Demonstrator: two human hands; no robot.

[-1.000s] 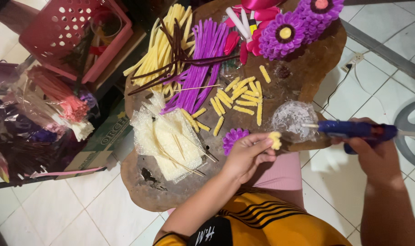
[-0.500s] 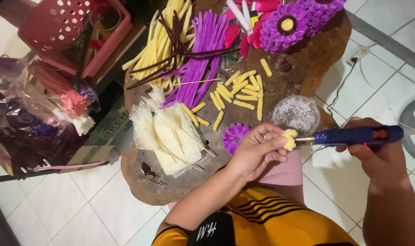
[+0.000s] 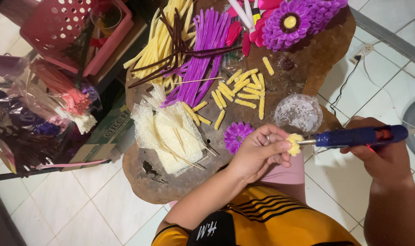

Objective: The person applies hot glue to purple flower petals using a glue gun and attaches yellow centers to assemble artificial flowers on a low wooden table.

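The left hand (image 3: 260,152) pinched a small yellow coiled centre (image 3: 294,144) between thumb and fingertips, held above the near edge of the wooden table (image 3: 316,59). The right hand (image 3: 382,152) was clenched around a blue glue gun (image 3: 357,135), its nozzle touching the coil's side. Judged from the layout, work stood at a middle stage: finished purple flowers (image 3: 291,20) lay at the far edge, and one purple flower without a centre (image 3: 237,135) lay just beside the left hand. Many cut yellow pieces (image 3: 244,89) and long purple stems (image 3: 207,50) remained unused, so further flowers appeared outstanding. A clear dish (image 3: 298,113) sat near the gun.
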